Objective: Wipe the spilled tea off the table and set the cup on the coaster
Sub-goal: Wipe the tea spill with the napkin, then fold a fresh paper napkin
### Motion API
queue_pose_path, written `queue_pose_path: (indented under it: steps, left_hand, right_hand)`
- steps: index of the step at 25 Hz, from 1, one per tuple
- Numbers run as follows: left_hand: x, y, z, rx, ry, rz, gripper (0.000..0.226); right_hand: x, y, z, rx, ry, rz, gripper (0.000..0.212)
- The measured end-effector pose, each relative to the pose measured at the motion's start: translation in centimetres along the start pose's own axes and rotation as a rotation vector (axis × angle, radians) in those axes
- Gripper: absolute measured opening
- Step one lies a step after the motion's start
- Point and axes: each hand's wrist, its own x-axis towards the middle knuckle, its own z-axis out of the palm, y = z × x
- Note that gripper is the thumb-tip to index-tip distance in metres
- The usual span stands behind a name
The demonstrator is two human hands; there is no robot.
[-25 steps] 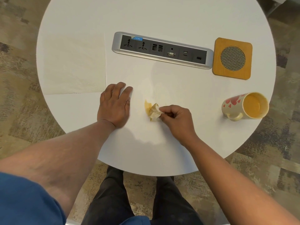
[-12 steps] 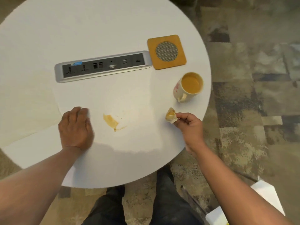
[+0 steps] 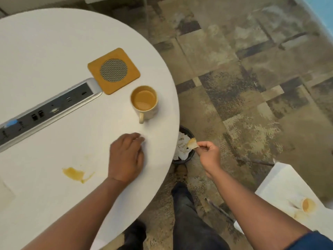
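The right hand (image 3: 209, 156) has left the table (image 3: 54, 51) and now pinches the stained tissue (image 3: 192, 143) at its fingertips above the bin (image 3: 182, 147) on the floor. The left hand (image 3: 126, 157) has slid over, fingers relaxed flat. The spill (image 3: 75, 174) remains behind its wrist; the cup (image 3: 144, 101) stands beyond its fingertips, beside the coaster (image 3: 113, 70).

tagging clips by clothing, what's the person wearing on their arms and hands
Both hands, left hand and right hand, are bare: no gloves, rings or watch show. Both forearms are bare too. A blue sleeve shows at the right upper arm, near the frame's corner. The left sleeve is out of view.
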Motion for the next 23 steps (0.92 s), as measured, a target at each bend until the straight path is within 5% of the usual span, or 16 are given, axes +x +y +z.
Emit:
queue_pose_path:
  steps: [3, 8, 17, 20, 23]
  left_hand:
    - [1.8, 1.4, 2.4, 0.006, -0.132, 0.085, 0.034]
    - [2.3, 1.6, 3.2, 0.063, -0.090, 0.088, 0.031]
    - [2.1, 1.5, 3.8, 0.072, -0.044, 0.103, 0.028]
    - [1.9, 1.4, 3.8, 0.063, -0.062, 0.095, 0.030]
    - [1.9, 1.3, 3.3, 0.019, -0.068, 0.095, 0.031]
  right_hand:
    - [3.2, 1.8, 0.5, -0.103, 0.009, 0.058, 0.013]
    - [6.1, 2.6, 0.2, -0.170, 0.025, 0.115, 0.039]
    - [4.1, 2.6, 0.9, -0.100, 0.039, 0.116, 0.017]
    - [2.1, 0.1, 1.8, -0.041, 0.073, -0.081, 0.013]
    - [-0.1, -2.4, 3.2, -0.187, 0.028, -0.498, 0.009]
